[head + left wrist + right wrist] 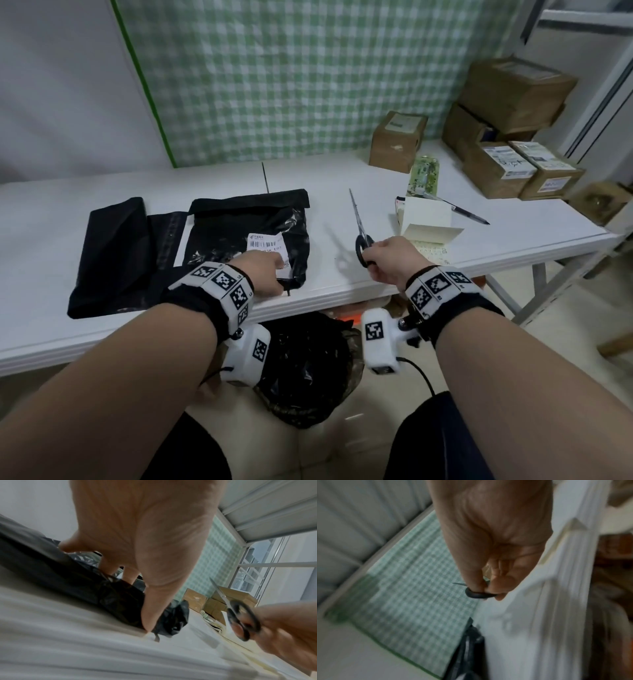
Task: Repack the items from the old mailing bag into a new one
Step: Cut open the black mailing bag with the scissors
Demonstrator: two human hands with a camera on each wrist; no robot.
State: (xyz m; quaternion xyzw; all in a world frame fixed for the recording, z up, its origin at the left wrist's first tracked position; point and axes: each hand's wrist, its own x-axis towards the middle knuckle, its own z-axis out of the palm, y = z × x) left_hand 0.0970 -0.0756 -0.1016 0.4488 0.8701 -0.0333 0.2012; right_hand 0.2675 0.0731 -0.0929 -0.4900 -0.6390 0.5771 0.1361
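The old black mailing bag (239, 222), crumpled and carrying a white barcode label (265, 244), lies mid-table. Flat to its left is a second black mailing bag (113, 253). My left hand (263, 274) presses on the old bag's near right corner; in the left wrist view the fingers (130, 574) lie straight on the bag (111, 597), thumb at its corner. My right hand (387, 260) grips the black handles of the scissors (359, 222) above the table to the bag's right, blades pointing away. The scissors (240, 615) also show in the left wrist view, and only a handle loop (477, 595) in the blurred right wrist view.
Several brown cardboard boxes (397, 140) stand at the back right of the white table (137, 329). A cream paper pad (428, 216), a pen (459, 209) and a green packet (424, 174) lie right of the scissors. A black bin bag (308, 370) sits below the table edge.
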